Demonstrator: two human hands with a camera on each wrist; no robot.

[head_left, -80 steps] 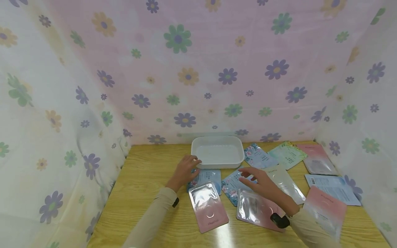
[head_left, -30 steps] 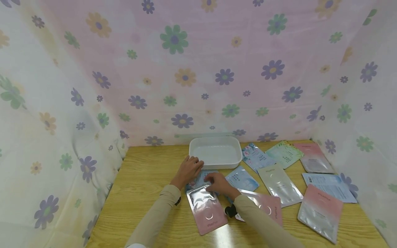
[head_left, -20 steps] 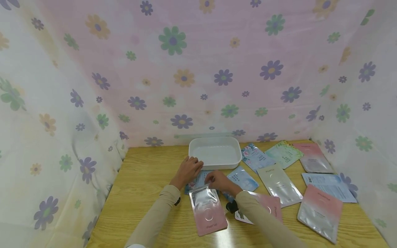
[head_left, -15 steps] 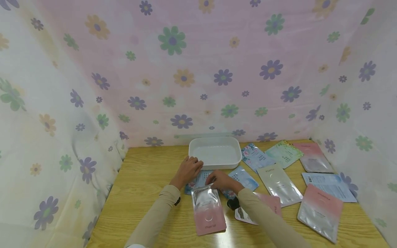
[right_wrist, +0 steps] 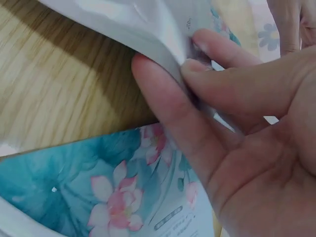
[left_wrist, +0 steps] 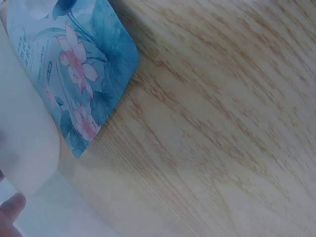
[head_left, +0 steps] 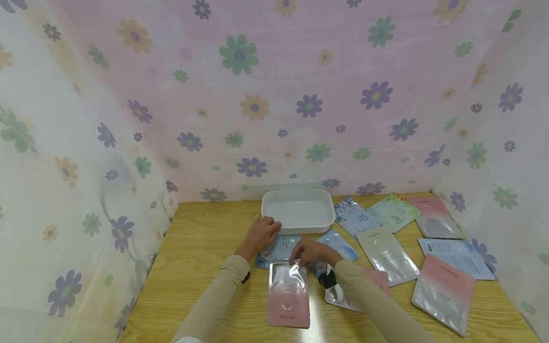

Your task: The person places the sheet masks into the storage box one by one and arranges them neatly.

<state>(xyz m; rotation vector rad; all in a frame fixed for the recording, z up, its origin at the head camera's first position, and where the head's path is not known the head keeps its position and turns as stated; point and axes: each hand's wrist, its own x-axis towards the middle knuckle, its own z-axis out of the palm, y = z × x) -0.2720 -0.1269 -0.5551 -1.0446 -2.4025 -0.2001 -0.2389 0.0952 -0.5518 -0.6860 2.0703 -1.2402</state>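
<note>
My left hand (head_left: 259, 236) grips the front left corner of the white plastic tub (head_left: 302, 229); in the left wrist view only a fingertip (left_wrist: 12, 205) shows against the tub wall (left_wrist: 24, 133). Thumb and fingers of my right hand (head_left: 313, 250) pinch the far edge of a pink and silver sheet mask packet (head_left: 288, 295). That packet (right_wrist: 123, 22) bends upward at the pinch in the right wrist view. Between the tub and the pink packet lies a blue lotus-print packet (head_left: 280, 247), partly covered by both hands.
Right of the hands another pink packet (head_left: 375, 278) lies partly under the forearm, near a blue floral packet (head_left: 336, 245). Farther right are a beige packet (head_left: 388, 257) and several more packets. A flowered cloth (head_left: 274, 119) encloses the wooden table (head_left: 206, 224).
My right hand has come left from over the blue packet and taken hold of the pink packet's far edge. That packet has turned straighter. The left hand stays at the tub.
</note>
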